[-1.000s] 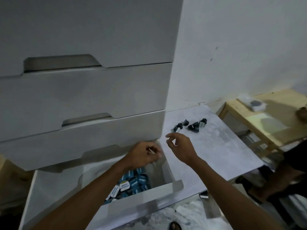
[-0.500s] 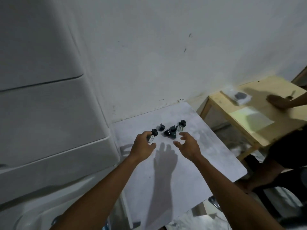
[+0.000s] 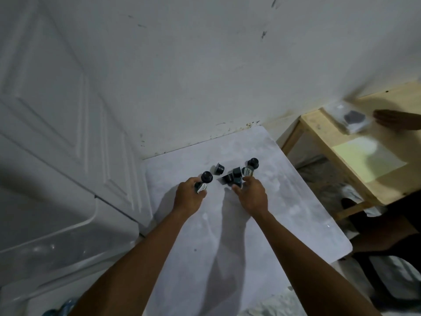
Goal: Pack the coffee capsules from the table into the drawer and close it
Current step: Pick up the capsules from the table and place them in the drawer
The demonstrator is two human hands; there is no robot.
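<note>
Several dark coffee capsules [image 3: 232,175] lie in a loose cluster at the far end of the white table [image 3: 262,224]. My left hand [image 3: 188,197] is closed around one capsule [image 3: 201,187] at the cluster's left side, with another dark capsule [image 3: 206,176] touching it just beyond. My right hand [image 3: 251,193] has its fingers curled on a capsule [image 3: 238,183] in the middle of the cluster. One capsule [image 3: 219,168] lies alone at the back, and another [image 3: 250,166] stands at the right. The white drawer unit [image 3: 57,156] fills the left side; its open drawer [image 3: 57,309] barely shows at the bottom left.
A white wall rises behind the table. To the right stands a wooden table [image 3: 355,156] with a clear bag [image 3: 350,117] and a yellow sheet [image 3: 369,156]. Another person's hand [image 3: 391,119] reaches over it, and that person sits at the far right.
My view swung from the open drawer up to the table. Both hands moved forward from the drawer to the capsule cluster and closed on capsules.
</note>
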